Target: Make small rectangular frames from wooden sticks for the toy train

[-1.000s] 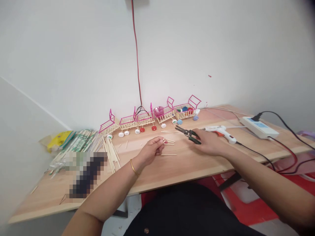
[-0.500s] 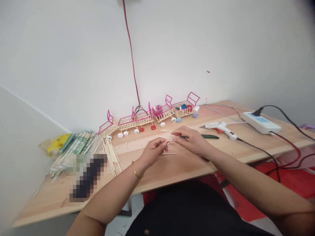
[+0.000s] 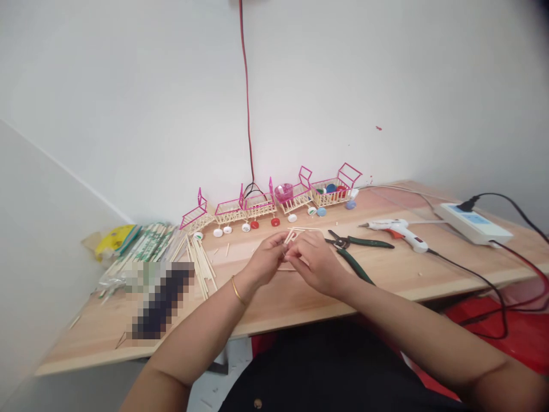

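My left hand [image 3: 266,262] and my right hand [image 3: 315,257] meet above the middle of the table, fingertips nearly touching. Short pale wooden sticks [image 3: 289,236] rise from between the left fingers, which are closed in a pinch. The right fingers are also pinched, right against the left ones; what lies between them is too small to make out. Just right of my right hand lie green-handled cutting pliers [image 3: 349,249] with their handles apart. Behind the hands, a few loose sticks [image 3: 306,229] rest on the wood.
Small stick-built carts with pink rims [image 3: 291,194] and bottle-cap wheels line the wall. A white glue gun [image 3: 405,232] and a power strip [image 3: 474,223] with cables are at right. Loose sticks [image 3: 201,266] and bagged sticks [image 3: 143,249] lie on the table [image 3: 240,312] at left.
My right hand has come in from above the pliers to meet the left fingertips, closing into a pinch. The pliers now show more fully. The whole view has shifted slightly.
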{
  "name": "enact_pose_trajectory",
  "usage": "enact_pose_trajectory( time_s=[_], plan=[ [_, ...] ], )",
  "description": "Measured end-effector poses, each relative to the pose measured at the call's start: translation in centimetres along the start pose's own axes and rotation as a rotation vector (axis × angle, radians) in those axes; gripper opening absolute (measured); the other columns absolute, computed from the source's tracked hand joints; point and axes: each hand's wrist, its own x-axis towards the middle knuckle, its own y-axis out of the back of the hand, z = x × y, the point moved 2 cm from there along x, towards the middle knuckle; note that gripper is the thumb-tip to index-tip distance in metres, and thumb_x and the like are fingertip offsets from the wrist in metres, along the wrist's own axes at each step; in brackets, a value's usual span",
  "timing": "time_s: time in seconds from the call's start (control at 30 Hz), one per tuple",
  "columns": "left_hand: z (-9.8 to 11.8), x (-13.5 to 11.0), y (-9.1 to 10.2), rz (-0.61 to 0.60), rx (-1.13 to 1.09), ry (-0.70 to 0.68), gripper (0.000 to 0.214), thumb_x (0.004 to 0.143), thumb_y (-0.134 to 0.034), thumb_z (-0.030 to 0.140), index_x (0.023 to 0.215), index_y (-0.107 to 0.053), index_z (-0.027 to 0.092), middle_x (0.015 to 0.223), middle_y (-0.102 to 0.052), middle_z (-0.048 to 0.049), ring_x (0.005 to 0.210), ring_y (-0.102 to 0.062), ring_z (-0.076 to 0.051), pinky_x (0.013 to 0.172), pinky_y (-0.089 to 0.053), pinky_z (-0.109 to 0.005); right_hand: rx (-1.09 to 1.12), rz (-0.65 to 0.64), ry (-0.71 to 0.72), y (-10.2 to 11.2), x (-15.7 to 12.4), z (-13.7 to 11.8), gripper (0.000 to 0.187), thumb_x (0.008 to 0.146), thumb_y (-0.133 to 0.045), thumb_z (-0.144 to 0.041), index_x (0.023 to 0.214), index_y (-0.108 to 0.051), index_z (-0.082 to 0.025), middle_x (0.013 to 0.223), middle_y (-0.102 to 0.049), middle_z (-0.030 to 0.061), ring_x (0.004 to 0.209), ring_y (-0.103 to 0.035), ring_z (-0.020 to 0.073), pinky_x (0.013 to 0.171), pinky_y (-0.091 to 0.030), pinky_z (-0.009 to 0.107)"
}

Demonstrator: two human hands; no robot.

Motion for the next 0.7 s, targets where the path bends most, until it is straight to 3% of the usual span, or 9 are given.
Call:
enact_pose_trajectory(
  time_s=[0.13,0.23,0.3,0.33,0.4,0.47,0.57,0.7],
  plan=[
    [0.8,0.4,1.4,0.076,-0.228,0.034,0.018,0.071,-0.063,0.019,0.087,-0.061,0.011,0.067,-0.05,0.0017,0.05,-0.033,-0.004,0.051,-0.03,-0.019,0.185,0.024,-0.03,-0.4,-0.7,-1.6,0.015,0.087,-0.047,-0.026,0.074,-0.048,-0.02,0.073,-0.054,0.0037,0.076,-0.049,0.0184,0.073,-0.036,0.035],
    [0.8,0.6,2.4,0.128,-0.261,0.043,0.017,0.073,-0.065,0.023,0.083,-0.06,0.01,0.067,-0.05,0.0013,0.048,-0.032,-0.003,0.05,-0.03,-0.019,0.315,-0.255,0.138,-1.3,-1.7,-4.1,0.016,0.086,-0.047,-0.025,0.072,-0.053,-0.02,0.07,-0.057,0.0025,0.071,-0.05,0.0163,0.071,-0.039,0.032],
    [0.6,0.8,2.8,0.133,-0.251,0.033,0.018,0.071,-0.069,0.022,0.081,-0.06,0.01,0.066,-0.051,0.0015,0.049,-0.035,-0.003,0.052,-0.034,-0.019,0.443,-0.489,0.32,-1.8,-2.1,-5.7,0.016,0.087,-0.044,-0.018,0.09,-0.059,-0.019,0.085,-0.065,0.0034,0.082,-0.055,0.0144,0.077,-0.042,0.028],
    [0.5,0.8,2.9,0.138,-0.245,0.029,0.019,0.069,-0.07,0.022,0.081,-0.061,0.01,0.067,-0.051,0.0014,0.051,-0.038,-0.004,0.055,-0.036,-0.02,0.488,-0.543,0.367,-1.8,-2.1,-6.1,0.021,0.088,-0.042,-0.015,0.1,-0.059,-0.019,0.095,-0.066,0.004,0.089,-0.056,0.0135,0.081,-0.042,0.027],
    [0.2,1.0,3.2,0.171,-0.228,0.026,0.023,0.067,-0.073,0.022,0.083,-0.062,0.011,0.071,-0.054,0.0001,0.058,-0.046,-0.006,0.061,-0.04,-0.022,0.497,-0.472,0.319,-1.4,-1.4,-5.5,0.026,0.087,-0.044,-0.015,0.108,-0.058,-0.018,0.105,-0.065,0.006,0.097,-0.056,0.0136,0.084,-0.042,0.026],
    [0.1,1.2,3.8,0.228,-0.191,0.009,0.026,0.064,-0.074,0.024,0.084,-0.063,0.011,0.076,-0.057,-0.0012,0.065,-0.051,-0.007,0.067,-0.041,-0.023,0.402,-0.268,0.166,-0.6,0.1,-3.3,0.017,0.087,-0.049,-0.024,0.094,-0.063,-0.017,0.092,-0.067,0.0067,0.086,-0.058,0.0151,0.077,-0.044,0.027],
    [0.6,1.6,5.3,0.329,-0.034,-0.1,0.024,0.067,-0.071,0.027,0.084,-0.062,0.013,0.077,-0.059,-0.001,0.068,-0.052,-0.008,0.069,-0.04,-0.023,0.135,-0.072,-0.056,0.4,2.1,1.5,0.016,0.086,-0.05,-0.025,0.083,-0.064,-0.017,0.077,-0.066,0.0054,0.073,-0.057,0.0156,0.069,-0.042,0.027],
    [2.5,1.5,7.1,0.439,0.644,-0.228,0.013,0.082,-0.049,0.023,0.079,-0.058,0.014,0.069,-0.055,-0.0003,0.064,-0.048,-0.011,0.066,-0.038,-0.024,-0.036,-0.041,-0.227,0.9,2.8,6.9,0.019,0.085,-0.049,-0.027,0.081,-0.065,-0.017,0.077,-0.066,0.0048,0.071,-0.057,0.016,0.064,-0.039,0.026]
  ],
)
